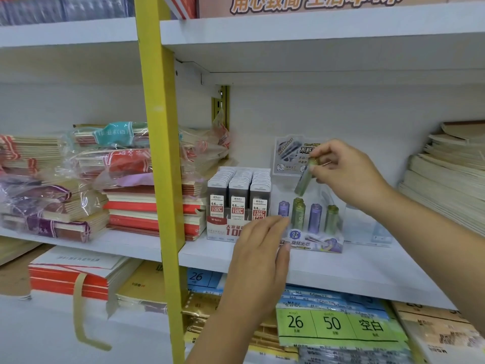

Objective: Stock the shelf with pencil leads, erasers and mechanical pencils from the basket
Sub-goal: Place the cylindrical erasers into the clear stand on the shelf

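White shelf (354,271), seen from in front. Nearest, the left hand (258,248) rests flat against a clear display box (315,244), fingers straight and together. Inside stand purple and green tubes (315,216). Above them the right hand (349,174) holds a green lead tube (304,179), fingers clamped on its cap. The tube is tilted; lowered at that slant, it could topple its neighbours or miss its slot.

I am seeing the tube display (320,243) sitting on the shelf (367,269), the lead-case box (237,203) standing just beside it at nine o'clock. Farther out, notebook stacks (147,211) are lying at nine, paper stacks (446,185) at three. My right hand (349,174) is holding one tube (304,181) above the display.
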